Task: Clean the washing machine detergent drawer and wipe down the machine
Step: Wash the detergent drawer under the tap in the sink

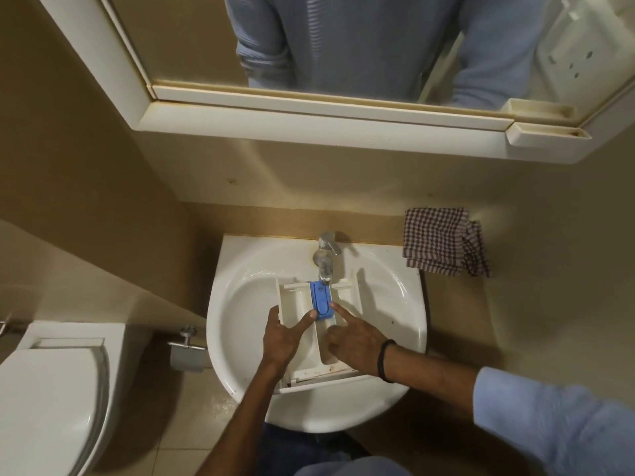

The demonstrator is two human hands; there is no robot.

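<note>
the drawer (296, 298) lies in the sink (240, 304), its far end under the tap (326, 249) at 12 o'clock. the left hand (283, 336) pinches its left wall; the right hand (354, 341) grips nothing, straight forefinger touching the blue insert (321, 298). a checked cloth (443, 240) sits at 2 o'clock.

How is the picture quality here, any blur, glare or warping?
Head view: wide-angle warping skews the mirror frame. Head view: the light is dim and warm, with soft glare on the sink rim. Head view: the sleeve at lower right is blurred, while the drawer, left hand and right hand look fairly sharp.
</note>
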